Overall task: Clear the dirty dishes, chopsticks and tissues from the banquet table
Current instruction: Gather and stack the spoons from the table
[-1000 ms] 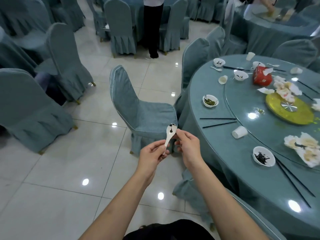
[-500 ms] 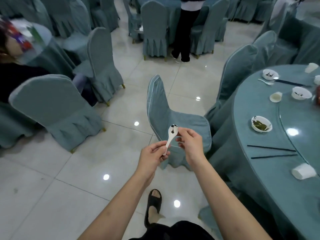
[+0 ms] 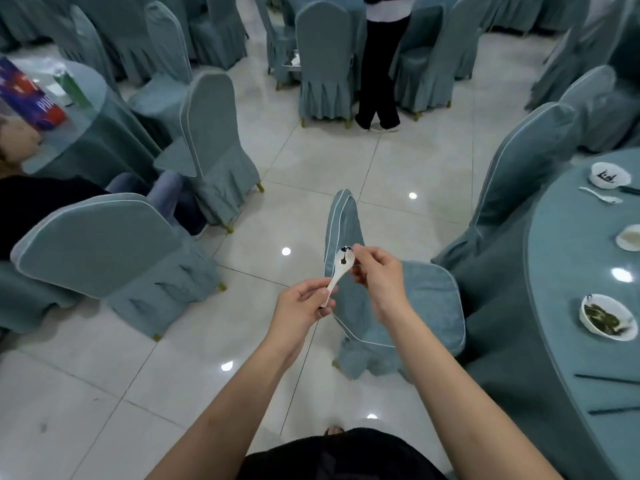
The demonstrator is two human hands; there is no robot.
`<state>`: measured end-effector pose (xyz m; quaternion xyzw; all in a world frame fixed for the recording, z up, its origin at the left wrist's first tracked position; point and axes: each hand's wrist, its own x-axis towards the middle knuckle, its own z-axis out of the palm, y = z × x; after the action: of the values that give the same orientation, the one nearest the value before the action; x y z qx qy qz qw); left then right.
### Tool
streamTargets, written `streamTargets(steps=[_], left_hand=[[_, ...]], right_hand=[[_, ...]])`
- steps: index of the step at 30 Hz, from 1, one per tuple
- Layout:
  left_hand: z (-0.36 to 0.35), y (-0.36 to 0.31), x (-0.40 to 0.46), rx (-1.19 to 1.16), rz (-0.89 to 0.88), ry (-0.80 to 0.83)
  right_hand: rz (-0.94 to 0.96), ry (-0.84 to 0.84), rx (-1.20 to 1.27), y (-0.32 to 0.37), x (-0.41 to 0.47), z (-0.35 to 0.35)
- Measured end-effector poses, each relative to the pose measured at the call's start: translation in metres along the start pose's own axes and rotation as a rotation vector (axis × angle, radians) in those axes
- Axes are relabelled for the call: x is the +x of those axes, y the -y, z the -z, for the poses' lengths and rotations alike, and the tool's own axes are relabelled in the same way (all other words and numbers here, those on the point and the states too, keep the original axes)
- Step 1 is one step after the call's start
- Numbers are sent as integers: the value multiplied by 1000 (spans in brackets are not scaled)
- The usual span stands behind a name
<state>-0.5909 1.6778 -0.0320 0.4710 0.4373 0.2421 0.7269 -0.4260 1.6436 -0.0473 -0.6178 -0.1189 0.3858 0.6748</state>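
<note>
**White spoon held between two hands, away from the desk**

White ceramic, smeared with a dark residue in its bowl: the soup spoon [image 3: 341,270] sits in mid-air between both hands, above the seat of a teal-covered chair [image 3: 427,299]. The left hand [image 3: 300,311] has its fingers curled round the handle end, low and near the body. The right hand [image 3: 379,277] pinches at the rim of the bowl with its fingertips, as if picking something off it. The spoon's long axis runs from the left hand up and away to the right hand, bowl end farther from the person.

The round desk under its teal cloth [image 3: 554,271] lies off to the right, nearer the right arm. On it remain a white bowl with green leftovers [image 3: 607,322], dark chopsticks [image 3: 609,379], a second white spoon [image 3: 601,195] and a white dish marked with dark streaks [image 3: 610,174]. Much clearing seems left to do; the right hand looks better placed to reach it.
</note>
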Motion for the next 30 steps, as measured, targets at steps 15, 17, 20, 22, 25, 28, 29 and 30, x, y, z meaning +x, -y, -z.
streamTargets(steps=[15, 17, 20, 22, 25, 28, 29, 30], left_hand=[[47, -109, 241, 74, 41, 192], [55, -137, 273, 106, 37, 223], [67, -172, 324, 126, 44, 282], [72, -189, 353, 149, 42, 317], [73, -206, 394, 163, 44, 367], [71, -215, 429, 189, 65, 407], [69, -219, 442, 203, 67, 419], [66, -223, 454, 213, 69, 427]], right_hand=[[60, -255, 57, 27, 199, -112], [61, -299, 93, 36, 223, -133], [70, -347, 130, 51, 262, -164], [91, -377, 164, 59, 283, -179], [102, -448, 184, 68, 309, -196], [102, -498, 198, 79, 333, -204], [103, -506, 208, 82, 343, -206], [106, -514, 215, 86, 353, -207]])
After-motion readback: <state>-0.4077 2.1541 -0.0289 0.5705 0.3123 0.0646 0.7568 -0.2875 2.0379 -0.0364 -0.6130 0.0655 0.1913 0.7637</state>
